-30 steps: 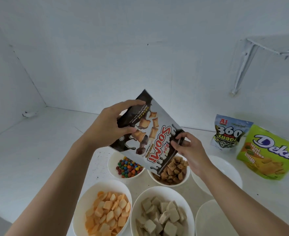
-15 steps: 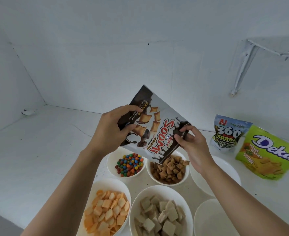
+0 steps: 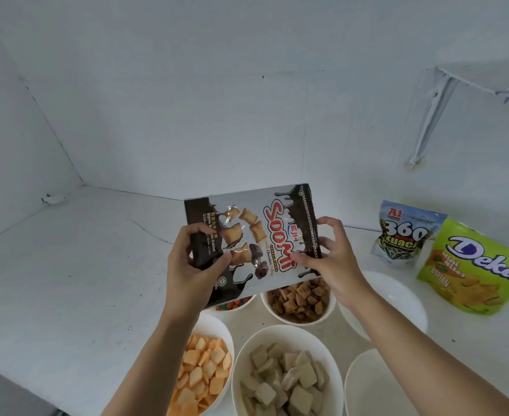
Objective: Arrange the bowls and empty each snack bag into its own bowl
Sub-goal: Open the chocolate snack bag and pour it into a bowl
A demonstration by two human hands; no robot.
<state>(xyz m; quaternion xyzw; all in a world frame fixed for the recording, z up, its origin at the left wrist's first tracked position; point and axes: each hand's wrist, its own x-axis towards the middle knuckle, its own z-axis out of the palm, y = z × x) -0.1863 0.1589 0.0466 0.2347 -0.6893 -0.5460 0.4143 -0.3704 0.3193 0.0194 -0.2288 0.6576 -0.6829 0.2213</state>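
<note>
Over the bowls, mid-air: that's where both hands have the Soomi bag (image 3: pixel 254 235), lying sideways with the print facing the camera.
Left hand (image 3: pixel 191 265): clamped on the bag's dark bottom end, thumb on the front, fingers curled behind.
Right hand (image 3: pixel 331 259): pinching the zip end with thumb and index, other fingers fanned loose.
Bag state: looks flat and slack, so my guess is it's basically emptied. Can't see the mouth, so can't swear to it.
Brown bowl (image 3: pixel 299 298): right under the bag's right end, already full of brown pillow snacks.
How I'd finish it: tip the zip end down over that bowl, flick the bottom seam, squeeze the corners so crumbs don't hide. Keep the mouth inside the rim.
Watch out: candy bowl (image 3: pixel 235 304) sits half hidden just under the left hand, so a sloppy shake mixes snacks.
Other bowls: orange crackers (image 3: pixel 205 373) and pale squares (image 3: pixel 286 376) near the camera are done.
Empty bowls (image 3: pixel 397 298): two on the right, behind the right forearm.
Still to do: 360 bag (image 3: pixel 403 235) and Deka bag (image 3: pixel 472 265) standing at the back right of the bench (image 3: pixel 67 280), looking unopened.
Next, probably: ditch the empty bag off to the left.
</note>
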